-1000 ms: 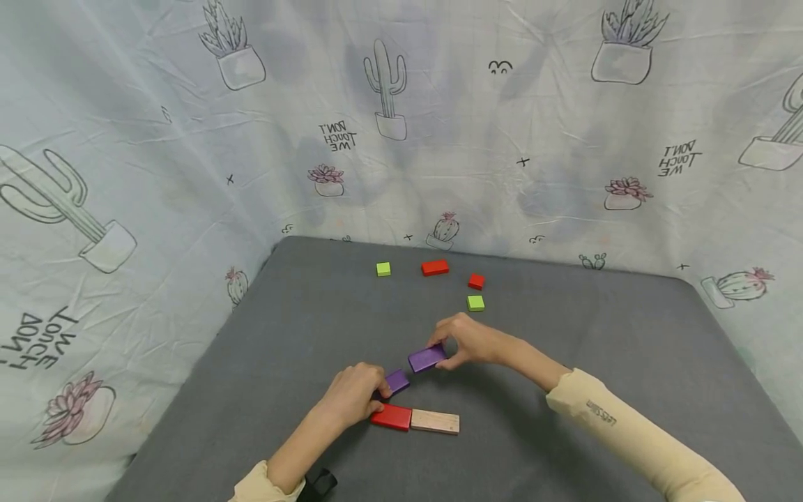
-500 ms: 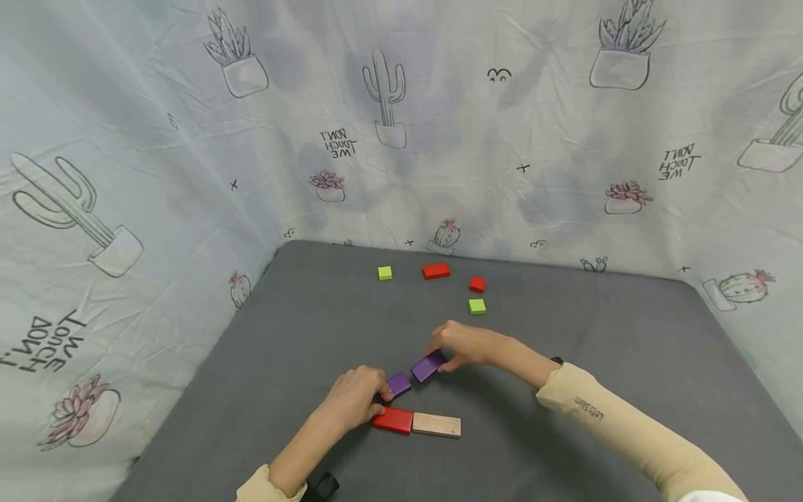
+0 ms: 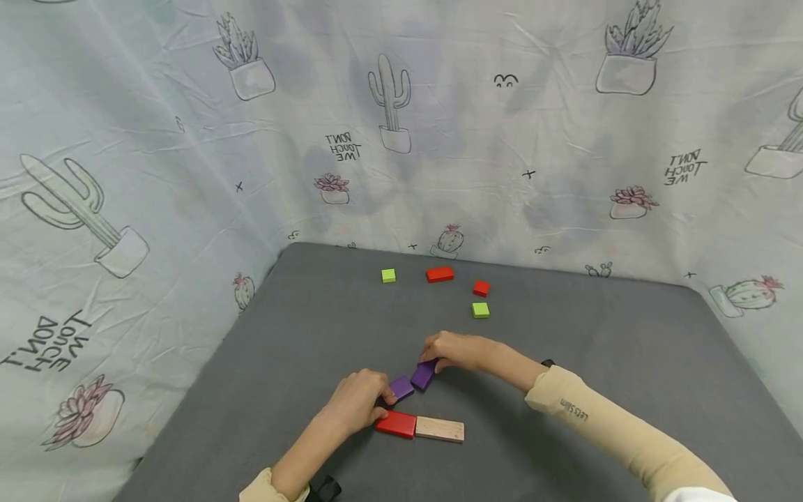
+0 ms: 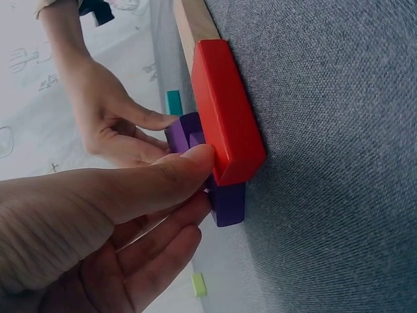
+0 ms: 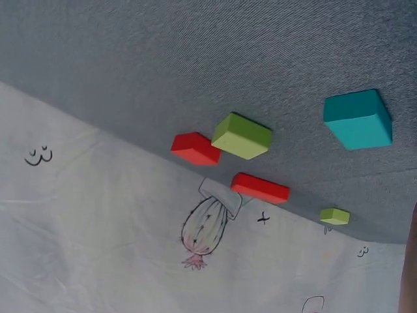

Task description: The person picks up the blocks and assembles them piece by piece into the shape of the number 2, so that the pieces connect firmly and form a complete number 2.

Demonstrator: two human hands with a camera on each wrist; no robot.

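Note:
My right hand [image 3: 461, 350] pinches a dark purple block [image 3: 424, 375] by its far end; its near end stands close to a second purple block [image 3: 402, 388]. On the left end of that second block lie the fingers of my left hand [image 3: 359, 401], curled, with the thumb at the corner of a red block [image 3: 396, 424]. In the left wrist view the thumb tip overlaps the red block [image 4: 225, 117] and partly hides the purple block [image 4: 228, 205] behind it. A bare wooden block [image 3: 440, 429] lies end to end with the red one.
Farther back on the grey table [image 3: 564, 335] lie two lime blocks [image 3: 388, 276], a longer red block [image 3: 440, 275] and a small red block [image 3: 481, 288]. A teal block [image 5: 358, 119] shows in the right wrist view. A cactus-print cloth [image 3: 477, 125] hangs behind.
My right hand has come down and slightly nearer, turning its purple block steeper and closing the gap to the other purple block. My left hand has stayed in place.

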